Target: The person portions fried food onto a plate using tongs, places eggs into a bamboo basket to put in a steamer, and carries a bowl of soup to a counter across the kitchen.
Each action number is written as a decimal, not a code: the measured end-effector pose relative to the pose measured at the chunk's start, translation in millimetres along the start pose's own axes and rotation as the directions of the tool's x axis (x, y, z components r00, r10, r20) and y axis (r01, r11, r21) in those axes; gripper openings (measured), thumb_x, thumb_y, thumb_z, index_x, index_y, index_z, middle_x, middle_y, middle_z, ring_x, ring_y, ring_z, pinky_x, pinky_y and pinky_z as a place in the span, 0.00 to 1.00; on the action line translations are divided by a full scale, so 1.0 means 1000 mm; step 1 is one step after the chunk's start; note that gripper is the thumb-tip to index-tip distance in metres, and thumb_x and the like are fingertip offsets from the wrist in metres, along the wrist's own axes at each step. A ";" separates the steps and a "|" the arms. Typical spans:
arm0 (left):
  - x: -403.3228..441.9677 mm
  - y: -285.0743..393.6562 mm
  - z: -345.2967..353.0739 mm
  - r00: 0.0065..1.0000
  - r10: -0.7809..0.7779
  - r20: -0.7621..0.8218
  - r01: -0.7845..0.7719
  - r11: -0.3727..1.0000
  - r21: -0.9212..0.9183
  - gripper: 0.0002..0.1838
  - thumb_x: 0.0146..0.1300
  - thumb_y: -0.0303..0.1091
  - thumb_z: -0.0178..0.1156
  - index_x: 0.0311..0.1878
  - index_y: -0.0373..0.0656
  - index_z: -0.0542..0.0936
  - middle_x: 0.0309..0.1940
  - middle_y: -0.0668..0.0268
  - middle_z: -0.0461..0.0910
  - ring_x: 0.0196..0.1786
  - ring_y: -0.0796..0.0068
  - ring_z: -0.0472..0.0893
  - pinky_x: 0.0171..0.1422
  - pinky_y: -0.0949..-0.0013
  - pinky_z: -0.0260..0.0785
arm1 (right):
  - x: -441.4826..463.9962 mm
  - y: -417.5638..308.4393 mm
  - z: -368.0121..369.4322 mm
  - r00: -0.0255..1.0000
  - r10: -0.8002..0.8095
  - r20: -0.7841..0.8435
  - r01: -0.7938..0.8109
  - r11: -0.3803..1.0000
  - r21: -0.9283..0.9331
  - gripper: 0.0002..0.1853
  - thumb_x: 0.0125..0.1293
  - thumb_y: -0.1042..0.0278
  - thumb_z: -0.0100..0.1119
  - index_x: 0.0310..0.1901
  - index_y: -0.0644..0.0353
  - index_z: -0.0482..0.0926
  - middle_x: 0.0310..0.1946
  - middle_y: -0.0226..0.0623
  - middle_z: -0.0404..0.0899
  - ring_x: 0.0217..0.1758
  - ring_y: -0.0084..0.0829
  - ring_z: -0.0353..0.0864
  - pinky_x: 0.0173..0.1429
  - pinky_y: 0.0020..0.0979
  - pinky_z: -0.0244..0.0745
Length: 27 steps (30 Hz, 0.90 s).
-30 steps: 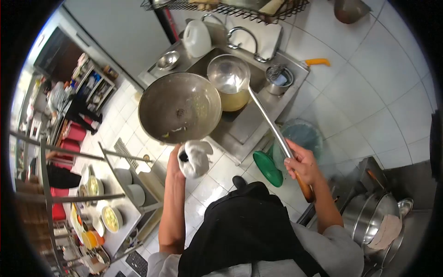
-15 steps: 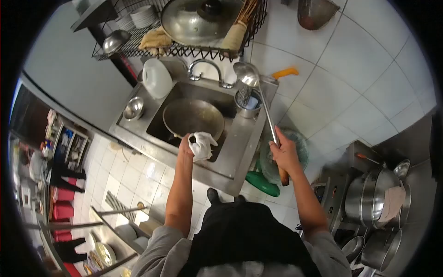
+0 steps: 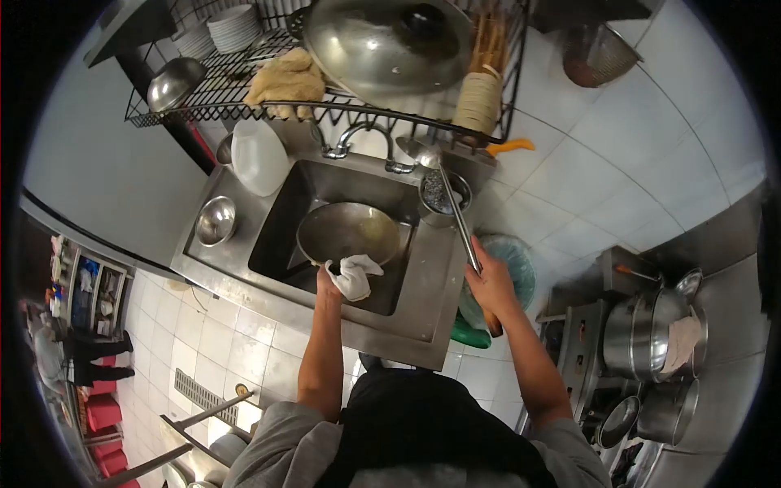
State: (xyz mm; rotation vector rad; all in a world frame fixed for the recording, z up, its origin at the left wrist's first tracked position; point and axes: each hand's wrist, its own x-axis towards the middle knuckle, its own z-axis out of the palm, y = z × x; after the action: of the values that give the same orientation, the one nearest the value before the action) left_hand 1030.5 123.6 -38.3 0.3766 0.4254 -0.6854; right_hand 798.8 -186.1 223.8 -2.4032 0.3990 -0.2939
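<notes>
My left hand [image 3: 327, 282] is closed at the near rim of a wok [image 3: 348, 232], with a white cloth [image 3: 355, 277] bunched at the grip. The wok sits tilted within the steel sink [image 3: 277, 236], and the handle itself is hidden by hand and cloth. In my right hand [image 3: 493, 281] is a long metal ladle [image 3: 457, 213], fingers wrapped round its shaft; its wooden end sticks out below. The ladle's bowl is beside the faucet [image 3: 351, 134], close to a metal pot [image 3: 439, 213] holding a wire scrubber [image 3: 435, 191].
Above the sink, a wire rack [image 3: 325, 106] carries a large lid [image 3: 382, 49], a yellowish cloth [image 3: 286, 80] and a bamboo brush [image 3: 480, 93]. On the counter are a white jug [image 3: 259, 159] and a steel bowl [image 3: 216, 220]. Large pots [image 3: 630, 337] stand right; a person [image 3: 69, 358] is far left.
The view has shifted closer to the rack. The wok appears lower within the sink, and the ladle's bowl has dropped nearer the faucet. Both hands keep their grips.
</notes>
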 end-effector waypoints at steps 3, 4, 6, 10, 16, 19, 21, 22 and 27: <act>-0.026 -0.002 -0.007 0.996 0.093 -0.002 -0.093 0.993 -0.071 0.26 0.79 0.48 0.37 0.61 0.39 0.75 0.52 0.52 0.82 0.54 0.48 0.82 0.63 0.47 0.75 | -0.012 -0.018 -0.019 0.967 0.166 0.192 -0.206 0.956 0.210 0.32 0.68 0.67 0.60 0.74 0.57 0.66 0.25 0.40 0.79 0.19 0.29 0.77 0.27 0.33 0.72; -0.039 -0.006 -0.009 0.995 0.074 0.071 -0.074 0.997 -0.006 0.25 0.79 0.48 0.38 0.61 0.38 0.75 0.53 0.53 0.82 0.55 0.51 0.82 0.63 0.49 0.75 | -0.017 -0.025 -0.023 0.920 0.250 0.301 -0.340 0.892 0.299 0.32 0.69 0.67 0.60 0.74 0.57 0.66 0.25 0.36 0.79 0.19 0.26 0.77 0.26 0.31 0.71; -0.069 -0.017 -0.005 0.977 0.021 0.211 -0.050 0.990 0.133 0.24 0.80 0.47 0.39 0.62 0.38 0.74 0.54 0.56 0.81 0.55 0.56 0.82 0.61 0.54 0.77 | -0.029 -0.029 -0.008 0.918 0.240 0.317 -0.348 0.871 0.348 0.31 0.69 0.68 0.60 0.74 0.58 0.66 0.25 0.31 0.78 0.19 0.22 0.74 0.25 0.29 0.71; -0.175 -0.028 0.063 0.962 -0.236 0.139 0.232 0.972 0.049 0.28 0.79 0.53 0.44 0.62 0.36 0.73 0.54 0.52 0.82 0.52 0.57 0.85 0.60 0.53 0.78 | -0.011 -0.025 0.036 0.840 0.229 0.492 -0.497 0.688 0.529 0.32 0.70 0.69 0.60 0.74 0.60 0.65 0.24 0.31 0.76 0.18 0.22 0.72 0.24 0.28 0.70; -0.310 -0.038 0.100 0.992 -0.124 -0.013 0.124 0.985 0.118 0.30 0.76 0.49 0.51 0.68 0.32 0.69 0.58 0.46 0.79 0.59 0.52 0.82 0.67 0.52 0.75 | 0.056 0.002 0.138 0.493 -0.029 0.870 -0.856 -0.197 0.478 0.14 0.74 0.67 0.55 0.28 0.50 0.66 0.21 0.24 0.68 0.19 0.17 0.65 0.25 0.22 0.63; -0.352 -0.067 0.067 0.888 0.305 -0.344 -0.057 0.815 0.577 0.24 0.72 0.48 0.59 0.58 0.36 0.79 0.49 0.60 0.84 0.47 0.69 0.83 0.57 0.64 0.77 | 0.070 0.017 0.178 0.521 -0.299 0.799 -0.853 -0.179 0.490 0.16 0.76 0.66 0.51 0.26 0.49 0.67 0.16 0.22 0.62 0.16 0.18 0.59 0.22 0.24 0.57; -0.365 -0.090 0.030 0.859 0.329 -0.392 -0.057 0.822 0.566 0.23 0.73 0.48 0.58 0.57 0.35 0.79 0.45 0.59 0.84 0.40 0.69 0.84 0.47 0.65 0.79 | 0.083 0.029 0.188 0.381 -0.279 0.882 -0.924 -0.072 0.376 0.13 0.74 0.63 0.55 0.29 0.52 0.72 0.18 0.23 0.68 0.17 0.18 0.65 0.22 0.24 0.61; -0.370 -0.108 0.014 0.822 0.385 -0.419 -0.065 0.795 0.603 0.25 0.74 0.51 0.56 0.56 0.35 0.79 0.41 0.59 0.84 0.38 0.70 0.84 0.45 0.66 0.78 | 0.088 0.044 0.188 0.358 -0.194 0.913 -0.933 -0.028 0.360 0.10 0.73 0.61 0.57 0.33 0.53 0.74 0.19 0.21 0.70 0.19 0.15 0.70 0.23 0.22 0.67; -0.443 -0.201 -0.040 0.651 0.525 -0.549 0.020 0.711 0.703 0.34 0.74 0.61 0.50 0.54 0.32 0.80 0.45 0.58 0.84 0.46 0.69 0.82 0.50 0.63 0.75 | 0.084 0.032 0.143 0.627 -0.137 0.767 -0.348 0.831 0.433 0.11 0.67 0.67 0.60 0.48 0.61 0.79 0.24 0.36 0.78 0.20 0.30 0.78 0.24 0.34 0.73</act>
State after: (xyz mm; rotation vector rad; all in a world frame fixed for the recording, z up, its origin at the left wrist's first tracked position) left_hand 576.8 230.7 106.9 1.4196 0.8616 -0.3236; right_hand 914.5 -155.7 104.7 -1.6827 0.0270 0.6312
